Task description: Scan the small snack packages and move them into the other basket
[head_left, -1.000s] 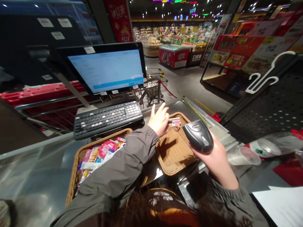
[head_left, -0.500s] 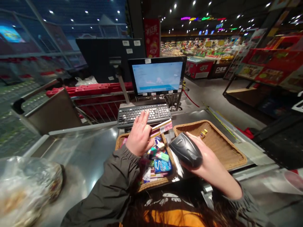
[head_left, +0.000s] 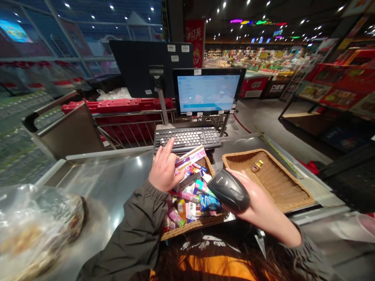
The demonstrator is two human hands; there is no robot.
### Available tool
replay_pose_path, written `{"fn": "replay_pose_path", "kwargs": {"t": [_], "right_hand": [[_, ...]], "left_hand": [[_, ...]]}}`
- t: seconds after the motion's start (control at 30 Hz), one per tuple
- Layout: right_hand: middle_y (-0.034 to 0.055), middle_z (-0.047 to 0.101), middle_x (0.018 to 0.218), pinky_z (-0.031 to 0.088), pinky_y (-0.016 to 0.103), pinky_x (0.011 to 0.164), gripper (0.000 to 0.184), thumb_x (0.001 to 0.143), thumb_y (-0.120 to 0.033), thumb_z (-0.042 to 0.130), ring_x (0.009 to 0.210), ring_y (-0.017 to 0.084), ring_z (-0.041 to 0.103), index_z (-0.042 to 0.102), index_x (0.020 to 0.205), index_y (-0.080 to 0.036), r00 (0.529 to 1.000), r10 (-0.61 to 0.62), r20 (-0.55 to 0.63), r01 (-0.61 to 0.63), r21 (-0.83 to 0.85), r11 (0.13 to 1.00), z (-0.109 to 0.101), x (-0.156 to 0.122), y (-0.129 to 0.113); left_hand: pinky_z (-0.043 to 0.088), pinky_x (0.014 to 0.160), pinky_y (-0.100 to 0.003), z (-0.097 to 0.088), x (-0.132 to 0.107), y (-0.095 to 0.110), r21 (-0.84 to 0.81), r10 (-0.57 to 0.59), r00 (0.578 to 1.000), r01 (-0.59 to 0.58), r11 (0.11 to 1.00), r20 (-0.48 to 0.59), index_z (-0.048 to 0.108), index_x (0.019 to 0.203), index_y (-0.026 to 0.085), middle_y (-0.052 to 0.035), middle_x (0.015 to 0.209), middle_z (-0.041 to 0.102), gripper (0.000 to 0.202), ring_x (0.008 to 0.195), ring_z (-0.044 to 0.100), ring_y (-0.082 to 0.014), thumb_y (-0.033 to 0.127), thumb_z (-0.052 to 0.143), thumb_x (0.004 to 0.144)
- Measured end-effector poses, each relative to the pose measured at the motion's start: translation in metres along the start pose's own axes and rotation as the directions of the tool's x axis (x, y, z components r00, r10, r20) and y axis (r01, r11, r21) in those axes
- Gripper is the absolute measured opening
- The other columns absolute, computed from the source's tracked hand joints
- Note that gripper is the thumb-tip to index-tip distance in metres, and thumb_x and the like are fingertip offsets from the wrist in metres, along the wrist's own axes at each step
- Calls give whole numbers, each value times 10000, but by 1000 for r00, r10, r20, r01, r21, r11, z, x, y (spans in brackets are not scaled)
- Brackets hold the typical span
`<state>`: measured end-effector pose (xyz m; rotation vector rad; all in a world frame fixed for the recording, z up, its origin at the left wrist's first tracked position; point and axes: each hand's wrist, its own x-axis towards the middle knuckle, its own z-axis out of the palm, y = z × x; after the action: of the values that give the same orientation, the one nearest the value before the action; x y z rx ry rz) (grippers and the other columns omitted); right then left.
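While left hand [head_left: 163, 170] pinches a packet [head_left: 190, 158], right hand [head_left: 262, 218] clamped on barcode scanner [head_left: 229, 190]

- On the steel counter [head_left: 123, 171], two wicker baskets, side by side!
- Left basket [head_left: 193, 225]: piled with snacks [head_left: 187, 203]
- Right basket [head_left: 293, 195]: one small packet [head_left: 257, 166]
- Just behind: keyboard [head_left: 187, 138], monitor [head_left: 207, 90] beyond it
- Far left on the counter: plastic bag [head_left: 35, 230]

Passage to the wicker basket [head_left: 190, 226] of packed snacks is narrowed from above by the handheld scanner [head_left: 229, 190], held across its right side in the right hand [head_left: 259, 207]. The keyboard [head_left: 187, 138] bounds the far edge, just behind the left hand [head_left: 164, 169]. Room is found over the steel counter [head_left: 117, 171] left of the basket, up to the plastic bag [head_left: 38, 222], and over the wicker tray [head_left: 293, 195], where one small packet [head_left: 257, 166] lies.
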<state>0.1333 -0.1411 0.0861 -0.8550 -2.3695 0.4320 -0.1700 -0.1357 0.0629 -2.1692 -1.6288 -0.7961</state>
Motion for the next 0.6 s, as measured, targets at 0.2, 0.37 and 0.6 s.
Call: {"fn": "replay_pose_path", "kwargs": {"t": [0.2,0.37,0.6], "right_hand": [[171,595,1385,455,585,1085,609,794,-388,741,1300,358,552,526,1333,-204,999,0,40,1,-40,999,-1,-2,0],[177,592,1386,446,612,1079,631,794,-388,738,1306,371,542,503,1349,-203,997,16,71,-13,-41,999,-2,-2,2],[147,608,1362,470,530,1072,540,827,-367,702,1286,330,553,544,1322,-219,996,11,85,-12,2,1000,-10,-2,4]], "left_hand": [[298,1181,-547,4,3,-3,-19,0,1000,0,1000,-3,518,939,196,-227,1591,293,252,1468,334,-309,301,653,753],[298,1182,-544,6,5,-2,-27,-18,1000,18,999,21,517,931,208,-200,1600,288,230,1467,339,-290,302,640,761],[270,1177,-581,8,2,-5,-45,-32,996,36,998,87,510,893,204,-253,1508,429,232,1443,380,-308,316,654,749]]}}
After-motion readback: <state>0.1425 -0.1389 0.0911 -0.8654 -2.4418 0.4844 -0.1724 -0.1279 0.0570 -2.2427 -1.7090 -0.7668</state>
